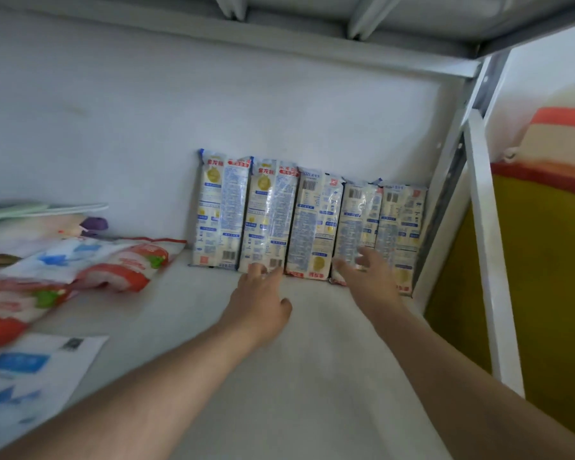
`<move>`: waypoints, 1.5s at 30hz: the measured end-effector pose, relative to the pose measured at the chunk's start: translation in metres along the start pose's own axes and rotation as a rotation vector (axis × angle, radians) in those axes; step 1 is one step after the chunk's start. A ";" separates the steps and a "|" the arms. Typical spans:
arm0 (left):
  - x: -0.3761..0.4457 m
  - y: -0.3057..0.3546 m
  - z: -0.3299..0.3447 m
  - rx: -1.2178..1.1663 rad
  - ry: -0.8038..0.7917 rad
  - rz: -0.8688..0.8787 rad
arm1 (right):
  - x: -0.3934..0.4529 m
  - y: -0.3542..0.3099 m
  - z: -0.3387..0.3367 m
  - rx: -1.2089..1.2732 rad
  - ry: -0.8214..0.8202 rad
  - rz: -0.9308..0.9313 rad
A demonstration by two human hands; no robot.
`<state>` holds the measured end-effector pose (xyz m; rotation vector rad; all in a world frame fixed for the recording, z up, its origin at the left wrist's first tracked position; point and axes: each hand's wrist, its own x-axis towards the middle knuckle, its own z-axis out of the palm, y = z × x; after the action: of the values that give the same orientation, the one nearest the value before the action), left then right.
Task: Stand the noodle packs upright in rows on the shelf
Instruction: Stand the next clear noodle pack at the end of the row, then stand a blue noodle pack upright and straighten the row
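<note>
Several white noodle packs (312, 224) with blue print stand upright in a row against the shelf's back wall, from the middle to the right corner post. My left hand (259, 300) reaches to the foot of the second pack from the left, its fingertips touching the bottom edge. My right hand (369, 277) is spread, fingers straight, against the lower part of the fourth pack. Neither hand grips anything. The white shelf board (312, 376) lies under both forearms.
Red-and-white bags (120, 270) and blue-printed white packs (30, 370) lie flat in a pile on the left of the shelf. A white metal post (492, 260) bounds the right side, with a yellow and red surface behind it. The upper shelf (312, 31) hangs overhead.
</note>
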<state>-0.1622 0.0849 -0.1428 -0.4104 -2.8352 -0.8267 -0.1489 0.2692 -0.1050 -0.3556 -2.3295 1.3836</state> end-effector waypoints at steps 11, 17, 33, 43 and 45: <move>-0.044 -0.076 -0.063 0.037 0.037 -0.147 | -0.082 -0.055 0.091 0.003 -0.356 -0.091; -0.045 -0.097 -0.065 0.039 0.042 -0.146 | -0.087 -0.059 0.112 0.012 -0.370 -0.083; 0.034 -0.129 -0.071 -0.177 0.137 -0.208 | -0.024 -0.054 0.184 0.074 -0.291 -0.072; 0.118 -0.148 -0.047 -0.599 0.208 -0.318 | 0.005 -0.053 0.205 0.035 -0.253 -0.089; 0.123 -0.146 -0.040 -0.653 0.218 -0.341 | 0.009 -0.050 0.204 0.019 -0.251 -0.101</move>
<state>-0.3206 -0.0287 -0.1554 0.1020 -2.4002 -1.7475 -0.2522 0.0908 -0.1459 -0.0587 -2.4922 1.4722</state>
